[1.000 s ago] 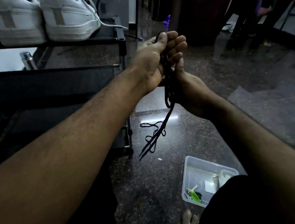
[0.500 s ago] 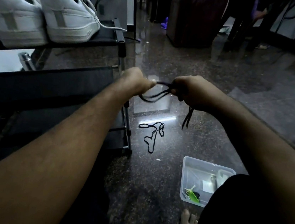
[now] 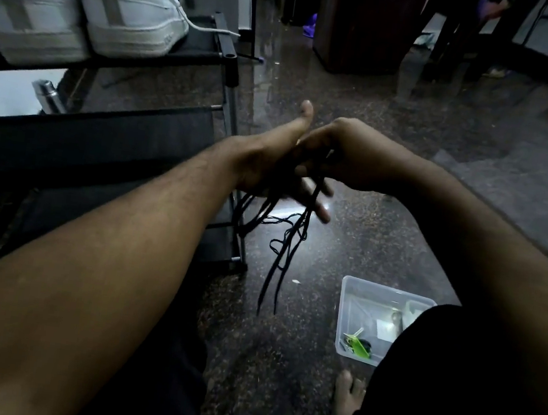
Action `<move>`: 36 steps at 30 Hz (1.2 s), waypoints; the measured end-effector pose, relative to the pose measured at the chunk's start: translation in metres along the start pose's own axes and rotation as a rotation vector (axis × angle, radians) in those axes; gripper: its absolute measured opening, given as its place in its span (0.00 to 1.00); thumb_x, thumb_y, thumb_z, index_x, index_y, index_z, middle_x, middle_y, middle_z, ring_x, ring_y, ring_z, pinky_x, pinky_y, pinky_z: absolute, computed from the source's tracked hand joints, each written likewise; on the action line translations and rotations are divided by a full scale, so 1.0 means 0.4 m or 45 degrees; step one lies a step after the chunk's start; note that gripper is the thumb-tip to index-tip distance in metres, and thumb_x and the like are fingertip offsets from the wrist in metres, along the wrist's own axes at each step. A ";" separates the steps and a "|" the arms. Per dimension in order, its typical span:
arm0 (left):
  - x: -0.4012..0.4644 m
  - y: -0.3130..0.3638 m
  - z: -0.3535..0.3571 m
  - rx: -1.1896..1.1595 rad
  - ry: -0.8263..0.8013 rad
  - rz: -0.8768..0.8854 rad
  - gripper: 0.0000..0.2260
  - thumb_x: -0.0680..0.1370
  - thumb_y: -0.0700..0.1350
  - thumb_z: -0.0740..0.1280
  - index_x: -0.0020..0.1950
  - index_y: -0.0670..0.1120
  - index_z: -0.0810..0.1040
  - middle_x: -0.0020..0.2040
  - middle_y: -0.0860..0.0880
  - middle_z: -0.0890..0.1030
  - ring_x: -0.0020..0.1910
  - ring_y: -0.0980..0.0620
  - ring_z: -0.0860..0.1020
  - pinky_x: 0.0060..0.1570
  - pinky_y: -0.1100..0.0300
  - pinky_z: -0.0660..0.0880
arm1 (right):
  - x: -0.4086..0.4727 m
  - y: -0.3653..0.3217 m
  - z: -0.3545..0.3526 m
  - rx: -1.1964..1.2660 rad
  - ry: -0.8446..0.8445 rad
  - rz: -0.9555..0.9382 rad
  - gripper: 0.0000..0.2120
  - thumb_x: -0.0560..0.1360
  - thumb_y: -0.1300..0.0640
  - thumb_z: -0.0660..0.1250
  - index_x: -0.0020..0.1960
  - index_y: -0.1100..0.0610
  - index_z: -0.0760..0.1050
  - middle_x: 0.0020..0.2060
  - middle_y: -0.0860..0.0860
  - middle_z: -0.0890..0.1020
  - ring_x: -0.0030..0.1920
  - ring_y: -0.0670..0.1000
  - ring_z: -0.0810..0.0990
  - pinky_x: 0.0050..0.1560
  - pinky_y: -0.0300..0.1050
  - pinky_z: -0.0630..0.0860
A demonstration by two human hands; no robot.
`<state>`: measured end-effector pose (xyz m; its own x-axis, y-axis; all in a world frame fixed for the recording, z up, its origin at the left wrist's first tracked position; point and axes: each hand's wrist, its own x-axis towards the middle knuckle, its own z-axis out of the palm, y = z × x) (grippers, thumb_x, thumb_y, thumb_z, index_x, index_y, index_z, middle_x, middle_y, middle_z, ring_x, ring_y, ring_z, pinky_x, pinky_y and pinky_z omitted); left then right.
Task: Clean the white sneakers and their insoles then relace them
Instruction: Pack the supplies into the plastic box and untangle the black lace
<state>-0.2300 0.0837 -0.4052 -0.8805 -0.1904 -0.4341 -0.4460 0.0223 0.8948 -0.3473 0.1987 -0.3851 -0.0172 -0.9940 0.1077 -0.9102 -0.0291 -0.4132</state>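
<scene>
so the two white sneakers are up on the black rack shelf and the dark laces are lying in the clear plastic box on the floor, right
Not quite. The head view shows the thin dark laces held between the left hand and right hand, dangling above the floor, not in the clear plastic box. The two white sneakers are on the black rack shelf, as you said.

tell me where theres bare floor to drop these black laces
Bare floor lies between the shoe rack and the clear tub, under the dangling laces. More open floor stretches past the hands, toward the dark cabinet. The rack's top shelf is crowded with white sneakers. The tub holds small items.
</scene>
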 end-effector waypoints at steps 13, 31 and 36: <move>0.031 -0.030 -0.043 0.314 0.020 -0.185 0.27 0.75 0.66 0.65 0.53 0.41 0.77 0.30 0.52 0.69 0.32 0.52 0.73 0.44 0.50 0.79 | -0.023 0.099 -0.012 -0.221 -0.026 0.251 0.06 0.75 0.57 0.72 0.45 0.46 0.83 0.43 0.46 0.83 0.41 0.46 0.81 0.37 0.39 0.75; -0.021 0.036 -0.066 0.591 0.414 0.015 0.14 0.81 0.54 0.67 0.47 0.44 0.83 0.34 0.50 0.79 0.31 0.56 0.79 0.28 0.61 0.75 | 0.035 0.053 0.065 0.059 0.024 0.251 0.09 0.80 0.63 0.62 0.55 0.50 0.75 0.39 0.47 0.81 0.34 0.44 0.80 0.32 0.37 0.74; 0.010 0.030 -0.051 0.374 0.654 0.229 0.15 0.84 0.51 0.60 0.50 0.40 0.78 0.39 0.46 0.76 0.36 0.51 0.76 0.34 0.57 0.75 | 0.032 0.060 0.089 0.213 -0.023 0.351 0.10 0.83 0.57 0.58 0.60 0.53 0.76 0.40 0.49 0.79 0.34 0.43 0.75 0.33 0.34 0.70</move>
<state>-0.2356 0.0631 -0.3939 -0.7889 -0.6050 -0.1080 -0.3877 0.3536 0.8513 -0.3545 0.1816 -0.4259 -0.2449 -0.9685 -0.0441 -0.7914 0.2260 -0.5680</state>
